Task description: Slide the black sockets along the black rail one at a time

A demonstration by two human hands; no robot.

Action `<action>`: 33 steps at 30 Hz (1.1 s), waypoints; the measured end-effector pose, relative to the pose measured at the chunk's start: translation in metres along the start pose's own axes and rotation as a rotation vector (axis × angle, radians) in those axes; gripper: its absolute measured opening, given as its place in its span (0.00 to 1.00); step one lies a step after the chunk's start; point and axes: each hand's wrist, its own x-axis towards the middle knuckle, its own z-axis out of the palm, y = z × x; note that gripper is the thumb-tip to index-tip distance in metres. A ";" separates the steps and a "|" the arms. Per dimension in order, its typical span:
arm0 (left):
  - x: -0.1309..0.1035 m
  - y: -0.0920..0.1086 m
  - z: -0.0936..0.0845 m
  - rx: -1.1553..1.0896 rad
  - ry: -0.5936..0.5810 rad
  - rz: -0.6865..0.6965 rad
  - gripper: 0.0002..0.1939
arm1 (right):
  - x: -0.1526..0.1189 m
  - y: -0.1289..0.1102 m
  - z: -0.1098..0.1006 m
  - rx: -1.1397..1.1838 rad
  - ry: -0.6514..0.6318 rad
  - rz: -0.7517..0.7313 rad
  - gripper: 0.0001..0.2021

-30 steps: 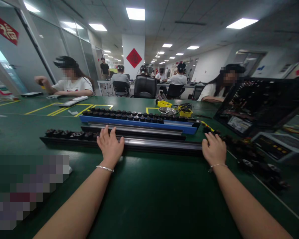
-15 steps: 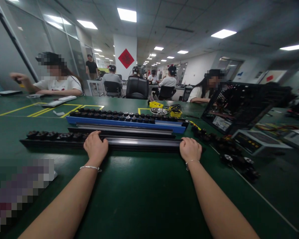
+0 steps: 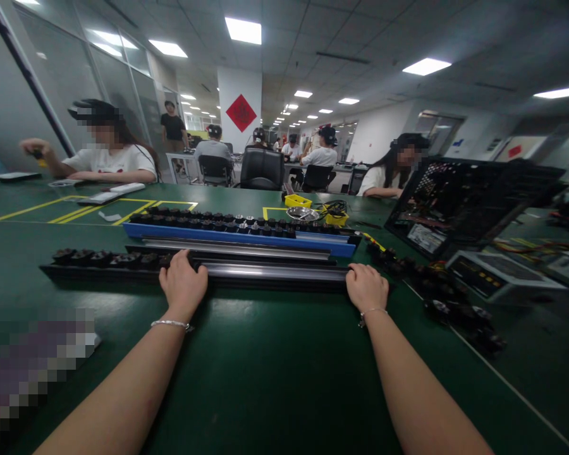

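Note:
A long black tray (image 3: 275, 285) with a shiny metal channel lies crosswise on the green table. Small black parts (image 3: 99, 258) with metal bits sit in a row along its left portion. My left hand (image 3: 184, 287) is closed over the tray near the inner end of that row; its fingertips are hidden behind the edge. At the tray's right end, my right hand (image 3: 367, 287) is wrapped over the rim. Just behind lies another long black tray (image 3: 237, 250) with a bare channel. Beyond it, a blue tray (image 3: 208, 235) carries rows of similar black parts.
Loose black parts (image 3: 455, 309) trail along the right, beside a grey power supply box (image 3: 507, 275) and an open computer case (image 3: 483, 202). A metal dish (image 3: 303, 214) and yellow bins (image 3: 298, 201) stand at the back. Other people (image 3: 118, 151) sit across the table.
Both hands stay on the long black tray. My right hand and the things around it appear slightly farther right, and the view has shifted a little.

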 end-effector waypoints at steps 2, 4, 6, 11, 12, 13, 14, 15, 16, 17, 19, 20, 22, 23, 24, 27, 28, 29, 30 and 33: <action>0.000 0.001 -0.001 0.000 0.002 -0.021 0.27 | 0.001 0.002 -0.001 0.007 -0.013 -0.010 0.20; 0.002 0.000 -0.003 0.003 0.000 -0.041 0.26 | 0.001 0.003 0.000 0.017 -0.014 -0.010 0.20; 0.003 0.000 -0.004 0.007 -0.005 -0.063 0.25 | 0.001 0.004 0.001 0.027 -0.009 -0.008 0.20; 0.006 0.000 -0.008 -0.019 -0.013 -0.108 0.22 | 0.001 0.005 0.002 0.039 -0.007 -0.003 0.20; 0.006 0.000 -0.009 -0.027 -0.013 -0.120 0.22 | 0.001 0.005 0.002 0.043 -0.008 -0.003 0.20; 0.007 0.000 -0.009 -0.035 -0.012 -0.131 0.21 | 0.001 0.005 0.001 0.047 -0.009 -0.004 0.20; 0.007 0.000 -0.010 -0.043 -0.010 -0.140 0.21 | 0.001 0.005 0.001 0.051 -0.009 -0.005 0.20; 0.007 -0.001 -0.010 -0.050 -0.009 -0.147 0.21 | 0.001 0.005 0.001 0.055 -0.011 -0.006 0.20; 0.007 -0.001 -0.010 -0.055 -0.011 -0.150 0.21 | 0.001 0.005 0.001 0.058 -0.012 -0.006 0.20; 0.007 -0.001 -0.011 -0.057 -0.015 -0.150 0.21 | 0.001 0.005 0.001 0.060 -0.012 -0.005 0.20; 0.008 0.000 -0.011 -0.053 -0.025 -0.151 0.21 | 0.002 0.005 0.001 0.063 -0.006 -0.001 0.20; 0.008 0.000 -0.011 -0.049 -0.030 -0.151 0.21 | 0.002 0.005 0.001 0.064 -0.002 0.001 0.20; 0.007 0.001 -0.012 -0.044 -0.031 -0.145 0.21 | 0.002 0.005 0.001 0.063 0.002 0.002 0.20; 0.007 0.001 -0.012 -0.044 -0.030 -0.141 0.21 | 0.002 0.005 0.001 0.061 0.002 0.000 0.20; 0.007 0.002 -0.012 -0.045 -0.029 -0.134 0.20 | 0.002 0.005 0.002 0.058 0.001 0.000 0.20; 0.006 0.002 -0.011 -0.051 -0.031 -0.114 0.20 | 0.002 0.005 0.002 0.046 0.002 -0.003 0.20; 0.006 0.002 -0.011 -0.053 -0.032 -0.108 0.20 | 0.002 0.005 0.002 0.042 0.005 -0.003 0.20; 0.006 0.002 -0.010 -0.055 -0.032 -0.101 0.20 | 0.002 0.005 0.002 0.039 0.007 -0.001 0.20; 0.006 0.001 -0.009 -0.059 -0.029 -0.095 0.20 | 0.001 0.005 0.002 0.037 0.008 0.001 0.20; 0.006 -0.002 -0.007 -0.071 -0.020 -0.085 0.20 | 0.001 0.004 0.001 0.045 0.005 0.002 0.20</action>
